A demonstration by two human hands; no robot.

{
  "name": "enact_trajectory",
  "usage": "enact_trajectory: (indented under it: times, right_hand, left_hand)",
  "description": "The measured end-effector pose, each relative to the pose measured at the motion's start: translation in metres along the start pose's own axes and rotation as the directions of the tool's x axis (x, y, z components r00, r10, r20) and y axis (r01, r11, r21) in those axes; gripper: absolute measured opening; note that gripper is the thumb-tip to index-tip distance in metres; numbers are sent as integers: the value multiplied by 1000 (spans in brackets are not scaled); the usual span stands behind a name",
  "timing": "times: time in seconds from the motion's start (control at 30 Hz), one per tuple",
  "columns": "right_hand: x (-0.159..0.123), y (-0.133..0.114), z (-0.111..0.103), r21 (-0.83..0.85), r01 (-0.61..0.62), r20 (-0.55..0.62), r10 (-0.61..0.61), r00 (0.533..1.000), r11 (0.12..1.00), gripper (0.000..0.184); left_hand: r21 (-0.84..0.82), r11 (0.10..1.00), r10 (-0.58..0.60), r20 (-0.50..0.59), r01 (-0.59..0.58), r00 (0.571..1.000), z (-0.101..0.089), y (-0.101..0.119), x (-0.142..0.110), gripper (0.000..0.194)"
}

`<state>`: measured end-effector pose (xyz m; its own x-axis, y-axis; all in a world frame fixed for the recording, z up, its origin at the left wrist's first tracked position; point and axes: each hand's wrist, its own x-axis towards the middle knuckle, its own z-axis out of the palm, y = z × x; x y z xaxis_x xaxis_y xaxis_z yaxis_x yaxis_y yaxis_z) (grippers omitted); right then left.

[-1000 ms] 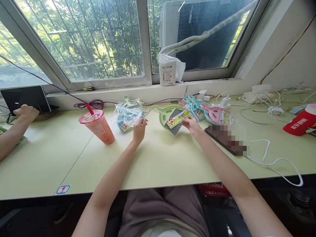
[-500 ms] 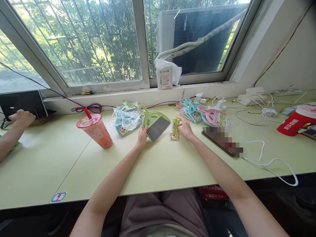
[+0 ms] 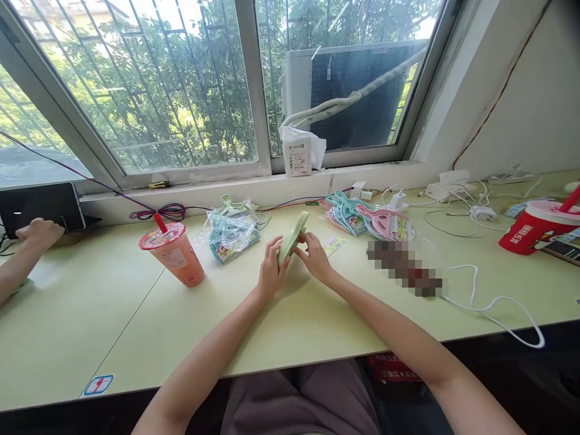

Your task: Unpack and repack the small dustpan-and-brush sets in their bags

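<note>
Held between both hands, a small green dustpan [image 3: 293,235] is tilted up nearly edge-on above the table. My left hand [image 3: 272,269] is closed around its left side. On the other side, my right hand [image 3: 315,258] has its fingers bent against the dustpan, gripping it. The grey brush bristles are hidden from this angle. Just behind my right hand, a yellow-green label card [image 3: 334,244] lies on the table. Left of the hands are bagged mini dustpan sets [image 3: 235,232]; to the right, more sets in blue [image 3: 347,208] and pink [image 3: 385,222].
A pink drink cup with a red straw [image 3: 179,257] stands to the left. Another person's hand [image 3: 40,232] is near a black tablet [image 3: 43,208]. To the right are a blurred-out phone [image 3: 408,269], a white cable [image 3: 502,299] and a red cup [image 3: 539,226].
My right hand let go of the label card, which now lies on the table, and took hold of the dustpan. The dustpan turned from facing me to edge-on.
</note>
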<state>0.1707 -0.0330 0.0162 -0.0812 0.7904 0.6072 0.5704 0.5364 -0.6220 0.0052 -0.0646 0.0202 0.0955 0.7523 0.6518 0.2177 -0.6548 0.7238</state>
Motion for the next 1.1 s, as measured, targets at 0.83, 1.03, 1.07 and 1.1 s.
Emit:
enact_trajectory:
  times: [0.83, 1.03, 1.07, 1.1]
  right_hand:
    - [36, 2, -84, -511, -259, -8, 297, 955, 819, 34]
    - [28, 24, -67, -840, -152, 190, 544, 817, 522, 32]
    - [26, 28, -65, -849, -140, 190, 542, 819, 510, 31]
    - [24, 30, -63, -854, -136, 181, 532, 827, 502, 30]
  left_hand:
    - [478, 758, -416, -172, 444, 893, -53, -67, 48, 32]
    - [803, 559, -369, 15, 209, 929, -44, -51, 38, 32]
    - [850, 492, -375, 14, 186, 927, -43, -47, 37, 34]
    - [885, 437, -372, 12, 163, 928, -42, -44, 36, 36]
